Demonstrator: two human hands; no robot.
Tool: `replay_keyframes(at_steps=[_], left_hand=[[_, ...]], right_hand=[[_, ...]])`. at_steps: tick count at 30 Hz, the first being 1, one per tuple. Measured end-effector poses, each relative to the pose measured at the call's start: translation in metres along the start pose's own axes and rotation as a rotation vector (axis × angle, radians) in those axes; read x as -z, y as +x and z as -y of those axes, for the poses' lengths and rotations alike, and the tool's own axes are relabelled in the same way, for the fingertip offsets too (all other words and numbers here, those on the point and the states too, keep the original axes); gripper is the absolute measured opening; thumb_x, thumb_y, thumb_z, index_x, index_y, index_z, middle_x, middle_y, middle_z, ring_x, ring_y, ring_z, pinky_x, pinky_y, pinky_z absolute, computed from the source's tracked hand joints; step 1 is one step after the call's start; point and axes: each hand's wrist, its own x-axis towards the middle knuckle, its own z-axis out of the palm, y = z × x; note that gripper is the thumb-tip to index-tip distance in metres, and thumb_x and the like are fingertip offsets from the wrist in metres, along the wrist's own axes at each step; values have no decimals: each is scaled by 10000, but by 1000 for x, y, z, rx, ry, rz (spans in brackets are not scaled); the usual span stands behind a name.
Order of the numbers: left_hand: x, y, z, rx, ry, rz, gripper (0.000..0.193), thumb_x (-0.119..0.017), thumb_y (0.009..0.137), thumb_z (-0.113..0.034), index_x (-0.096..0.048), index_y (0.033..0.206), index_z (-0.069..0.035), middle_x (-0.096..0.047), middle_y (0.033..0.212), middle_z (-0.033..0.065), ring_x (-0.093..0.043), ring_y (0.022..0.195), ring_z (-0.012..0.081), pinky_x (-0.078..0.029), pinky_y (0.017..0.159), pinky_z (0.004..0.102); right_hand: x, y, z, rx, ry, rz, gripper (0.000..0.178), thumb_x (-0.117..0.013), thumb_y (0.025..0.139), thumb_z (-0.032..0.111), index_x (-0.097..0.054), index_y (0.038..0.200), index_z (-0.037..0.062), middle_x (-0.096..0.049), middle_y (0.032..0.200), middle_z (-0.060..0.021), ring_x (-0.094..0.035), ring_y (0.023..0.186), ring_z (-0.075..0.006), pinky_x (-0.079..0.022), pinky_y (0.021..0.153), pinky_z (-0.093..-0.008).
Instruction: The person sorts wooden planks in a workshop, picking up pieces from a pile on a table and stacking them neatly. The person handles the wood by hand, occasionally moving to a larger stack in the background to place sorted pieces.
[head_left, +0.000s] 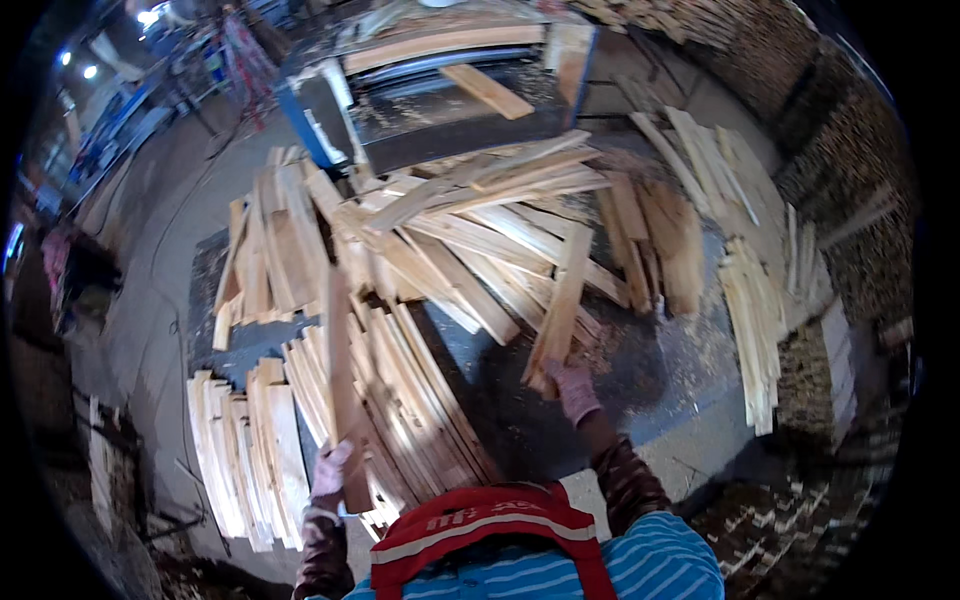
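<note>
My left hand (332, 468), in what looks like a pale glove, is closed on the lower part of a long wooden board (341, 350). That board stands out away from me, over rows of stacked strips (420, 400). Farther right, my right hand (573, 388) grips the near end of another wooden board (566, 300), whose far end leans over a loose pile of boards (480, 235). Both boards are narrow, flat and light brown. The fingers of each hand are partly hidden by distance and blur.
Beyond the pile stands a machine with a roller and blue sides (440, 110), a board (487, 92) lying on its bed. Strip stacks (250, 450) sit at the left; more strips (748, 330) lie at the right. Wood shavings (690, 350) litter the dark table surface. Tall wood stacks (850, 150) line the right.
</note>
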Motion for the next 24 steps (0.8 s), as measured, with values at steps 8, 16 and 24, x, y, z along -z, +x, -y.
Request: replay_keyframes(at_steps=[8,16,24], left_hand=[[131,-16,102,-446,415,-525,395,-581,1001,-295,-560,1275,-11,-662,996,91,-654,758,190,-532,653,295],[152,-5,187,40,411,-357,545,-612,958,-523,-688,1171,-28,-699,961,23,-569,850,110,-473,753,286],[154,2,214,-26,235,-585,720,-638,963,-372,-362,1491,32,-530,1402,184,-528,1241,251,-408,1048,329]], right_hand=[[-4,-82,-3,56,452,-27,316,-650,956,184,-620,1207,-5,-700,982,-56,-696,837,-178,-590,778,-345],[-31,-108,23,170,591,109,289,-608,983,192,-633,1214,19,-691,1049,-48,-679,931,-154,-566,840,-314],[-17,-68,-17,306,216,-251,282,-628,977,173,-662,1197,0,-677,1049,-17,-599,971,-107,-468,913,-248]])
